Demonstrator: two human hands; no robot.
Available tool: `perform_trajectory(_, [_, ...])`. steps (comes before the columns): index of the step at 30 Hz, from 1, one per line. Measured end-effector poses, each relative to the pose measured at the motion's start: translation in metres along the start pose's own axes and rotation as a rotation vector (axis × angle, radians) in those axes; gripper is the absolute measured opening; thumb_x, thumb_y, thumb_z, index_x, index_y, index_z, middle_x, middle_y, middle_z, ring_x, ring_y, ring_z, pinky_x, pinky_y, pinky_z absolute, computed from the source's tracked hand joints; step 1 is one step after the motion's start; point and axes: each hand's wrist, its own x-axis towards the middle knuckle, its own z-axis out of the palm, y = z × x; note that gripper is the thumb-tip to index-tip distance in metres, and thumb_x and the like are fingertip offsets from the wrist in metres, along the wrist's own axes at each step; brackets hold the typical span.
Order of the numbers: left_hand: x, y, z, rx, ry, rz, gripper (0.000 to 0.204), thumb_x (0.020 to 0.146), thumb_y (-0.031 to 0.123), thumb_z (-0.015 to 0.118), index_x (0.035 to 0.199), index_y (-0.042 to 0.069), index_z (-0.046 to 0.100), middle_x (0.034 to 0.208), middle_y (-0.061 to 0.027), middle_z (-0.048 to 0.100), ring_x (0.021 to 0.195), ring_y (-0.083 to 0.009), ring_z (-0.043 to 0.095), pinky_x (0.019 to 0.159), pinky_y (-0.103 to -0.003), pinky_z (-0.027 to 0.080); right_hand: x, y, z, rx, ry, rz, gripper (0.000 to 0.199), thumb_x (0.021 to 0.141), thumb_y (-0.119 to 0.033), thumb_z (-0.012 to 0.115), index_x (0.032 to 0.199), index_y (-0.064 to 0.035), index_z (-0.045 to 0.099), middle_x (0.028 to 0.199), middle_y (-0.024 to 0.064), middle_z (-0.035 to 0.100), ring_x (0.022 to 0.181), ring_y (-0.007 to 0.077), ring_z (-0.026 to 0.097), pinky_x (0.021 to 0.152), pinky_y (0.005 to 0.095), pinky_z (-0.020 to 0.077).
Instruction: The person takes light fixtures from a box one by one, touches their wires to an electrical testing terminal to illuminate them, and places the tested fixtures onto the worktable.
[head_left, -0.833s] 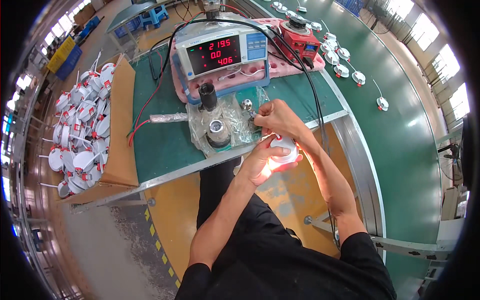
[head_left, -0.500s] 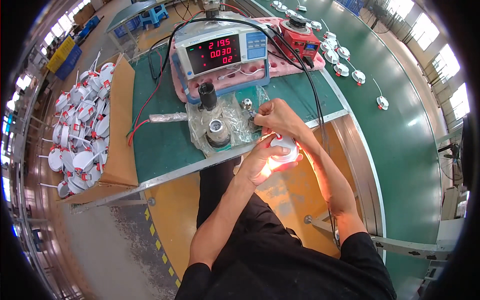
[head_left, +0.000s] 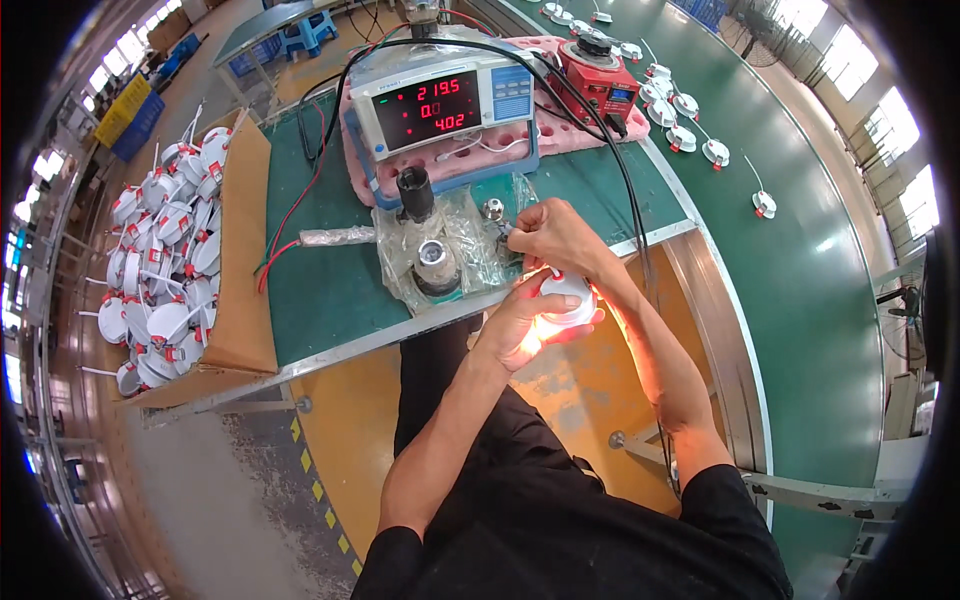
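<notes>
My left hand (head_left: 522,322) is closed round a small white round downlight (head_left: 572,290), held just off the table's front edge. The lamp is lit, and its glow falls on both hands and my right forearm. My right hand (head_left: 553,237) is pinched at the plastic-wrapped test fixture (head_left: 468,238), beside a shiny metal knob (head_left: 493,208). What lies between its fingertips is hidden; the lamp's short lead runs up toward that hand. Left of it on the fixture stand a metal-topped socket (head_left: 433,256) and a black cylinder (head_left: 415,190).
A power meter (head_left: 440,105) with red digits stands on pink foam (head_left: 525,150), beside a red box with a dial (head_left: 600,85). Many downlights fill a cardboard box (head_left: 235,260) at left. More lie on the green conveyor (head_left: 790,330) at right. Black cables (head_left: 625,170) hang over the table.
The meter's lower two readings have changed. Both hands and the lit downlight keep their places.
</notes>
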Motion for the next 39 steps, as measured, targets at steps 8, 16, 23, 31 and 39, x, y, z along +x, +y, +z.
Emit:
perform_trajectory(8, [0.0004, 0.0012, -0.0007, -0.08, 0.002, -0.004, 0.05, 0.086, 0.005, 0.069, 0.132, 0.005, 0.05, 0.122, -0.0108, 0.061, 0.108, -0.0324, 0.066, 0.089, -0.043, 0.059, -0.0012, -0.0035, 0.0006, -0.007, -0.002, 0.012, 0.027, 0.077, -0.019, 0.065, 0.072, 0.0074, 0.067, 0.059, 0.0135, 0.064, 0.044, 0.0162, 0.055, 0.043, 0.0331, 0.0441])
perform_trajectory(16, [0.0007, -0.0015, -0.0038, -0.01, -0.01, 0.009, 0.045, 0.089, 0.013, 0.07, 0.13, 0.013, 0.052, 0.123, -0.0084, 0.061, 0.113, -0.0301, 0.064, 0.091, -0.042, 0.054, -0.0002, -0.0012, 0.0005, 0.006, -0.003, -0.014, 0.027, 0.077, -0.019, 0.065, 0.071, 0.0072, 0.067, 0.058, 0.0134, 0.064, 0.044, 0.0163, 0.055, 0.043, 0.0333, 0.0443])
perform_trajectory(23, [0.0, -0.0001, -0.0004, -0.003, -0.001, 0.003, 0.045, 0.088, 0.015, 0.071, 0.129, 0.013, 0.053, 0.12, -0.0082, 0.062, 0.11, -0.0293, 0.065, 0.089, -0.04, 0.054, -0.0002, 0.0004, -0.0003, 0.002, 0.001, -0.017, 0.027, 0.077, -0.019, 0.065, 0.071, 0.0073, 0.067, 0.058, 0.0139, 0.064, 0.045, 0.0169, 0.057, 0.044, 0.0338, 0.0453])
perform_trajectory(31, [-0.0001, 0.0015, -0.0003, -0.058, 0.004, -0.01, 0.052, 0.087, 0.006, 0.069, 0.135, 0.007, 0.049, 0.125, -0.0099, 0.059, 0.111, -0.0331, 0.066, 0.091, -0.044, 0.058, -0.0002, -0.0006, -0.0001, -0.002, 0.003, -0.03, 0.027, 0.077, -0.019, 0.064, 0.071, 0.0074, 0.067, 0.058, 0.0142, 0.064, 0.044, 0.0166, 0.056, 0.043, 0.033, 0.0448])
perform_trajectory(39, [-0.0027, 0.0038, 0.0019, -0.082, -0.026, 0.006, 0.048, 0.09, 0.018, 0.067, 0.134, 0.011, 0.049, 0.124, -0.0089, 0.061, 0.117, -0.0328, 0.061, 0.096, -0.045, 0.052, -0.0016, -0.0053, -0.001, 0.012, 0.004, 0.031, 0.026, 0.079, -0.014, 0.064, 0.06, 0.0024, 0.055, 0.055, 0.004, 0.056, 0.053, 0.0113, 0.06, 0.05, 0.0287, 0.0476])
